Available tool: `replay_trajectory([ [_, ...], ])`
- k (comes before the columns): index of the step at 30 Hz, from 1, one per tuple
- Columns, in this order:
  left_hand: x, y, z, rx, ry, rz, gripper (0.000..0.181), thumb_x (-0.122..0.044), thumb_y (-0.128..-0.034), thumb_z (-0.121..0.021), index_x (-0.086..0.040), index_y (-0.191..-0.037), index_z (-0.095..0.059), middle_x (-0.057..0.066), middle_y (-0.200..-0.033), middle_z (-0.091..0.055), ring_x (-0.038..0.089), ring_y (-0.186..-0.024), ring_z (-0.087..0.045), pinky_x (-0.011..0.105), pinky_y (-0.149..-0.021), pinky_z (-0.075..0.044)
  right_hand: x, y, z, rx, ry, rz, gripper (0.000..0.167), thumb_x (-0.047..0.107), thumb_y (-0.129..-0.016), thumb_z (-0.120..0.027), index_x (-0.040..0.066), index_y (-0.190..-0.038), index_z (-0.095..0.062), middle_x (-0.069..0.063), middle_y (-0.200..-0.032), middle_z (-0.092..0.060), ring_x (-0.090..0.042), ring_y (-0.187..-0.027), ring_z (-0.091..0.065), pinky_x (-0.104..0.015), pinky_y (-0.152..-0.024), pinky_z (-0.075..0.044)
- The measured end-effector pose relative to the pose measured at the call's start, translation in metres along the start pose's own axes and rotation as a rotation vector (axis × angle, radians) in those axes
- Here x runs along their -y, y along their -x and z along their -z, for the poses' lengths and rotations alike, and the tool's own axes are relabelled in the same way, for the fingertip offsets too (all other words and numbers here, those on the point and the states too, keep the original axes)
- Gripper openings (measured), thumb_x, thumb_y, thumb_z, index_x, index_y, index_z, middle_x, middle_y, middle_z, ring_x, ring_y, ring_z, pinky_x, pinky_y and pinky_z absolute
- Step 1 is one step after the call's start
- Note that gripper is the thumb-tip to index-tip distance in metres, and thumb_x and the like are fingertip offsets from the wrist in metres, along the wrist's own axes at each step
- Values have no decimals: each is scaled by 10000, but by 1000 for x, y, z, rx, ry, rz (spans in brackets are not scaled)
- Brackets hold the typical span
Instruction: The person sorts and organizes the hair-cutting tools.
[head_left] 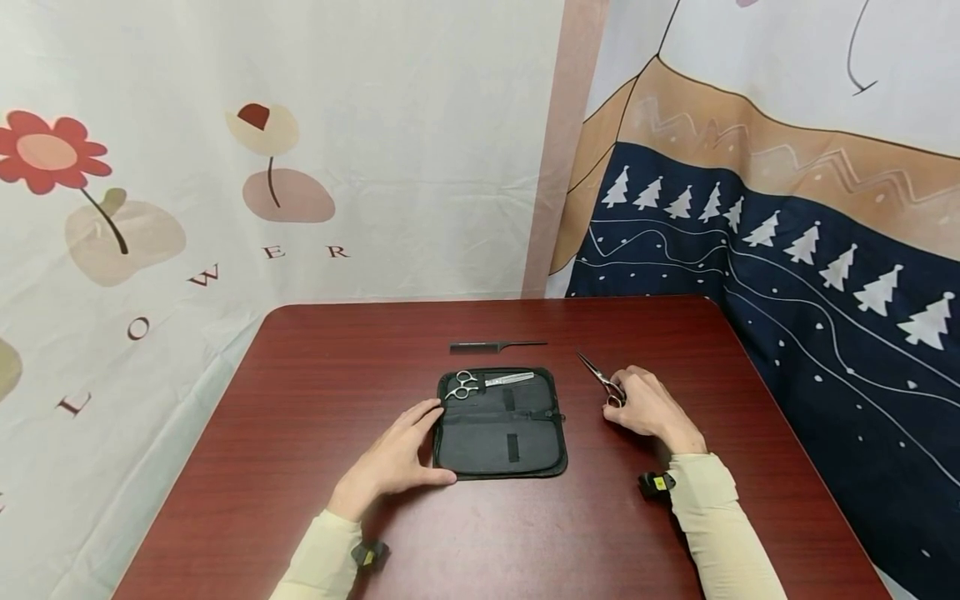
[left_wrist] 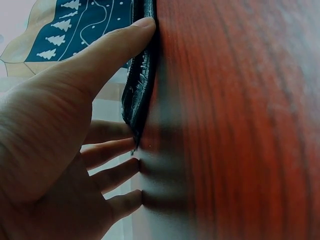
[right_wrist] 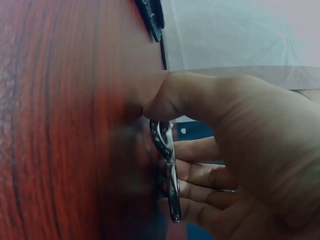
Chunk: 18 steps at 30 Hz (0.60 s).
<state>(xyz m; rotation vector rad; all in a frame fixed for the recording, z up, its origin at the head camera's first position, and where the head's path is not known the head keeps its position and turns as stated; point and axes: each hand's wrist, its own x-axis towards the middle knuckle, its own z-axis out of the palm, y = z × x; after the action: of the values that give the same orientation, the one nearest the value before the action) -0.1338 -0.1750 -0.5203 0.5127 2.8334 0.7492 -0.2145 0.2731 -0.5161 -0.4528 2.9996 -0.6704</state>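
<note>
A black zip case (head_left: 472,450) lies open on the table, with thinning scissors (head_left: 510,379) in its upper half, tucked under a strap. My left hand (head_left: 397,454) rests at the left side of the case, fingers spread along the edge and thumb on its lower corner. In the left wrist view that thumb (left_wrist: 117,45) touches the case rim (left_wrist: 137,87). To the right of the case, my right hand (head_left: 652,408) holds a pair of scissors (head_left: 594,367) by the handles, blades pointing up and left. The right wrist view shows the handle loops (right_wrist: 167,155) between thumb and fingers, close to the tabletop.
A black rat-tail comb (head_left: 476,347) lies behind the case, its thin tail pointing right. The reddish-brown table (head_left: 330,350) has rounded back corners. Printed curtains (head_left: 420,150) hang behind it.
</note>
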Motion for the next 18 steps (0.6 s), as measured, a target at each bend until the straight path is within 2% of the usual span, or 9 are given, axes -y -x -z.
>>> replay_trajectory([
  [8, 0, 0, -1, -9, -11, -12, 1137, -500, -782, -1024, 29, -1651, -516, 185, -1767, -470, 444, -1647, -453, 629, -1318, -443, 3, 1, 4, -30, 65, 11, 235, 142, -889, -830, 11, -1066, -746, -106, -975, -682, -292, -910, -597, -468, -799, -543],
  [18, 0, 0, 0, -10, -10, -14, 1141, -500, -783, -1024, 33, -1653, -513, 192, -1765, -471, 450, -1644, -456, 635, -1315, -444, 4, 3, 3, -85, 118, 30, 315, 103, -954, -826, -52, -1224, -778, -186, -1114, -741, -398, -1049, -677, -610, -844, -612],
])
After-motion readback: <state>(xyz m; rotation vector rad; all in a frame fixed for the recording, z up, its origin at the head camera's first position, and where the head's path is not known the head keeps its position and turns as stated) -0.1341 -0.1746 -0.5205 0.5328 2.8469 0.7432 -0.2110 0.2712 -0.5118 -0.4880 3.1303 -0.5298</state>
